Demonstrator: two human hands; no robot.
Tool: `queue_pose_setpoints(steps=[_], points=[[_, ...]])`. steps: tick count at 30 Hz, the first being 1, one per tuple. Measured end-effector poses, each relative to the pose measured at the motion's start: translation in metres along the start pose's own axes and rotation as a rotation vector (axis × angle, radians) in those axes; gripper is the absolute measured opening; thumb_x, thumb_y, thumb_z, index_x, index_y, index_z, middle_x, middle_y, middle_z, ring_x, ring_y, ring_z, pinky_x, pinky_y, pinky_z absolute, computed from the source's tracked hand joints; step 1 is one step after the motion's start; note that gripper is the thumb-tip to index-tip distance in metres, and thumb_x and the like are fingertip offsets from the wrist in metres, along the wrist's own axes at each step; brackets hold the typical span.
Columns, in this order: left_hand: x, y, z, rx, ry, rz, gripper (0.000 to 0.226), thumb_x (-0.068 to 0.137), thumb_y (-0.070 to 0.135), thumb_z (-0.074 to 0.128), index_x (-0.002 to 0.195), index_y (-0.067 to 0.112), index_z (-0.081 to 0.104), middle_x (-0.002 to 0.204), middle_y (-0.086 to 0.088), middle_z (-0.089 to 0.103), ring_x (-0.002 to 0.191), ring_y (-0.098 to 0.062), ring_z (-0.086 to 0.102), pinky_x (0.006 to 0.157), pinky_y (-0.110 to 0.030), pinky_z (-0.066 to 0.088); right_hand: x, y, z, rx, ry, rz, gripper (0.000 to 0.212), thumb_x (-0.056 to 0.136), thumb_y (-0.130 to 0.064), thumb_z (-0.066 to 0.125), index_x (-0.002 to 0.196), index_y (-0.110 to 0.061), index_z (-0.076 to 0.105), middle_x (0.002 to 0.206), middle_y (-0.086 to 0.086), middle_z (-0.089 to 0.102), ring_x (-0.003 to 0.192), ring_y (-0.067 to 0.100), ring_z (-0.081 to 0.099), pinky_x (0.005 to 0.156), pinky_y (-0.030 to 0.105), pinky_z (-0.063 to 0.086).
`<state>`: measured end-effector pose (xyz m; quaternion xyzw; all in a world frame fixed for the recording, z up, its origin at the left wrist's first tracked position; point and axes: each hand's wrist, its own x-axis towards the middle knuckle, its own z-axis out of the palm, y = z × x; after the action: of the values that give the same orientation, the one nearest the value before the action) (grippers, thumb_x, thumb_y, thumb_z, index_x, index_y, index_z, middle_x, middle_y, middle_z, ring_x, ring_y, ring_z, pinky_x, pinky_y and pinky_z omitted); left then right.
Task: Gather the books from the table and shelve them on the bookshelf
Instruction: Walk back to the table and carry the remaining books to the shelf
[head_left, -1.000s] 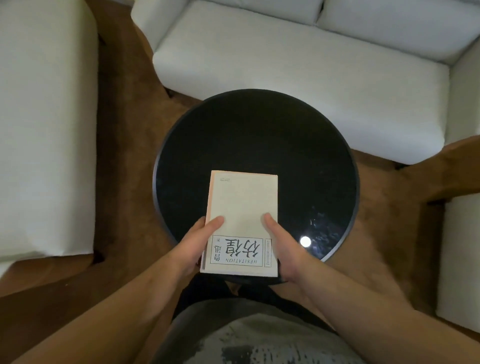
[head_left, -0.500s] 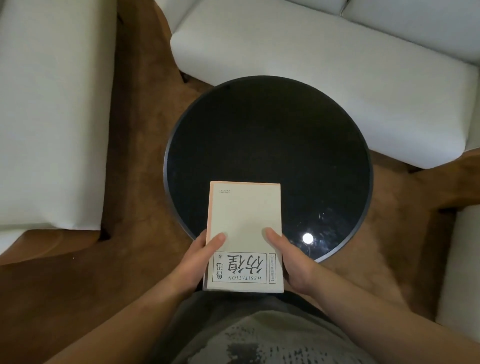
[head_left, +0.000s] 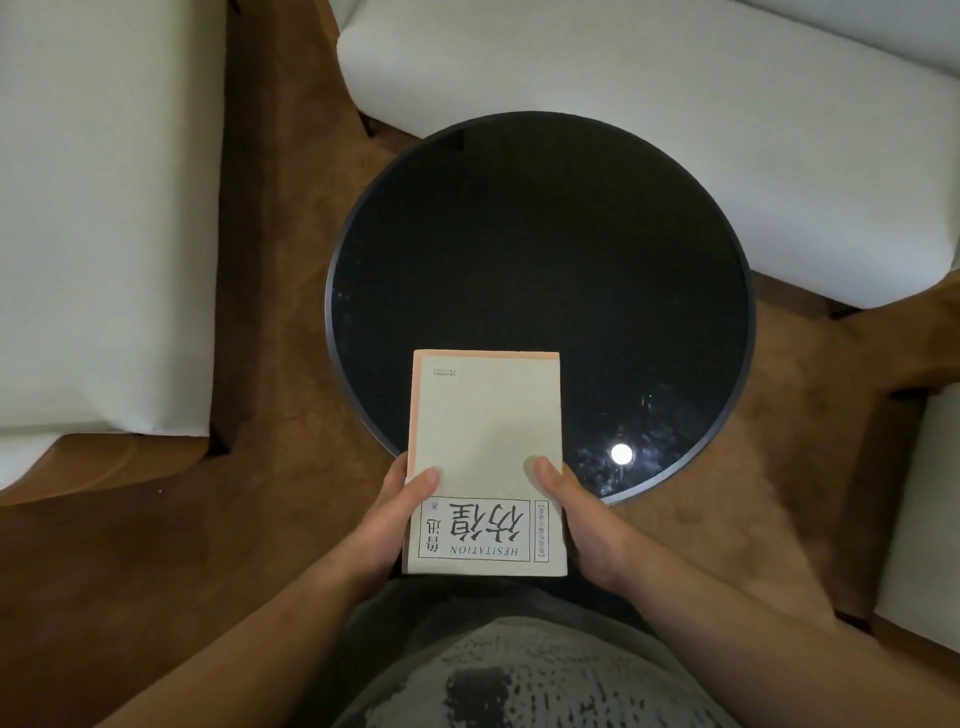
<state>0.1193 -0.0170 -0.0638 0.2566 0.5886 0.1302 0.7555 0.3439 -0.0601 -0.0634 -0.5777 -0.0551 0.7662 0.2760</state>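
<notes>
- While both hands grip it, the book (head_left: 485, 457) sits over the table's (head_left: 540, 249) near edge, its far half above the dark top and its near half past the rim, towards the person's body.
- Left hand (head_left: 387, 525): it clasps the book's left edge near the bottom corner, thumb laid flat on the cover, fingers hidden underneath.
- Book: a cream paperback, printed title upside down to the wearer, a pink strip showing along its left and far edges. Whether it rests on the table or is lifted clear, I cannot tell.
- Handling, as I judge it: light and slim, so one hand could carry it. The soft cover will likely flex if held by one corner alone, so support along an edge suits it better. The matt paper looks easy to grip, not slippery. It is not fragile, though corners could dent and pages could fan open if the pinch loosens.
- Where to hold: the two long edges, as now, or the spine side with the thumb across the cover for a one-handed carry to the shelf, which is not in view.
- Right hand (head_left: 584, 525): it clasps the right edge, thumb on the cover, fingers below.
- Table: no other book lies on it; only a bright lamp reflection shows near its right near rim.
</notes>
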Motion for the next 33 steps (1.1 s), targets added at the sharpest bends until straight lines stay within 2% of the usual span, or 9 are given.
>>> queue_pose_setpoints(steps=[6, 9, 11, 15, 21, 26, 29, 32, 33], points=[[-0.003, -0.018, -0.026, 0.005, -0.053, -0.069, 0.103, 0.061, 0.061, 0.084, 0.146, 0.04, 0.029, 0.126, -0.01, 0.07, 0.115, -0.035, 0.067, 0.101, -0.062, 0.048, -0.006, 0.027, 0.011, -0.018, 0.063, -0.042, 0.077, 0.08, -0.053, 0.064, 0.147, -0.026, 0.039, 0.127, 0.004, 0.07, 0.111, 0.02, 0.069, 0.08, 0.032, 0.057], [0.002, -0.014, -0.027, -0.004, -0.073, -0.089, 0.097, 0.058, 0.057, 0.086, 0.139, 0.041, 0.037, 0.12, -0.006, 0.073, 0.118, -0.033, 0.066, 0.107, -0.061, 0.043, -0.014, 0.027, 0.023, 0.062, 0.129, -0.033, 0.054, 0.096, -0.042, 0.059, 0.145, -0.025, 0.044, 0.121, 0.006, 0.071, 0.097, 0.018, 0.072, 0.059, 0.025, 0.06], [0.005, -0.013, -0.023, -0.053, -0.078, -0.093, 0.079, 0.072, 0.046, 0.077, 0.14, 0.042, 0.037, 0.123, -0.01, 0.071, 0.116, -0.035, 0.066, 0.105, -0.062, 0.045, -0.019, 0.028, 0.029, 0.107, 0.158, -0.022, 0.041, 0.102, -0.04, 0.053, 0.141, -0.025, 0.052, 0.114, 0.003, 0.073, 0.088, 0.012, 0.072, 0.049, 0.02, 0.057], [0.002, -0.011, -0.024, -0.032, -0.092, -0.083, 0.055, 0.096, 0.034, 0.059, 0.144, 0.038, 0.031, 0.122, -0.013, 0.07, 0.111, -0.036, 0.069, 0.099, -0.06, 0.051, -0.024, 0.034, 0.039, 0.136, 0.187, 0.015, 0.048, 0.098, -0.049, 0.055, 0.137, -0.021, 0.058, 0.12, 0.009, 0.076, 0.107, 0.027, 0.072, 0.067, 0.034, 0.06], [-0.012, -0.02, -0.049, -0.058, -0.121, -0.082, 0.05, 0.095, 0.034, 0.06, 0.14, 0.031, 0.039, 0.115, -0.014, 0.074, 0.104, -0.037, 0.072, 0.091, -0.056, 0.056, -0.028, 0.043, 0.061, 0.089, 0.182, 0.02, 0.041, 0.098, -0.044, 0.055, 0.127, -0.016, 0.064, 0.108, 0.009, 0.078, 0.106, 0.028, 0.07, 0.089, 0.042, 0.055], [-0.022, -0.025, -0.066, -0.134, -0.148, -0.003, 0.071, 0.083, 0.041, 0.072, 0.144, 0.023, 0.041, 0.126, -0.018, 0.069, 0.113, -0.041, 0.067, 0.097, -0.061, 0.051, -0.028, 0.036, 0.078, 0.115, 0.144, 0.048, 0.04, 0.1, -0.044, 0.051, 0.116, -0.011, 0.067, 0.094, 0.015, 0.079, 0.094, 0.033, 0.072, 0.077, 0.043, 0.055], [-0.034, -0.026, -0.081, -0.172, -0.117, 0.083, 0.085, 0.077, 0.046, 0.078, 0.147, 0.02, 0.039, 0.133, -0.018, 0.065, 0.119, -0.043, 0.063, 0.104, -0.065, 0.043, -0.027, 0.028, 0.097, 0.12, 0.083, 0.022, 0.043, 0.097, -0.041, 0.056, 0.125, -0.01, 0.063, 0.108, 0.018, 0.078, 0.102, 0.036, 0.072, 0.077, 0.044, 0.058], [-0.057, -0.023, -0.095, -0.215, -0.068, 0.196, 0.074, 0.082, 0.039, 0.072, 0.145, 0.017, 0.042, 0.134, -0.018, 0.064, 0.121, -0.041, 0.062, 0.105, -0.064, 0.044, -0.021, 0.016, 0.114, 0.067, 0.012, -0.004, 0.077, 0.077, -0.041, 0.074, 0.145, -0.014, 0.05, 0.127, 0.021, 0.07, 0.115, 0.04, 0.069, 0.076, 0.046, 0.062], [-0.066, -0.02, -0.098, -0.23, -0.059, 0.228, 0.069, 0.083, 0.037, 0.068, 0.144, 0.016, 0.043, 0.133, -0.018, 0.065, 0.12, -0.04, 0.063, 0.103, -0.062, 0.047, -0.019, 0.01, 0.122, 0.023, -0.025, -0.022, 0.079, 0.077, -0.041, 0.074, 0.147, -0.017, 0.047, 0.128, 0.02, 0.07, 0.115, 0.039, 0.069, 0.076, 0.045, 0.062]])
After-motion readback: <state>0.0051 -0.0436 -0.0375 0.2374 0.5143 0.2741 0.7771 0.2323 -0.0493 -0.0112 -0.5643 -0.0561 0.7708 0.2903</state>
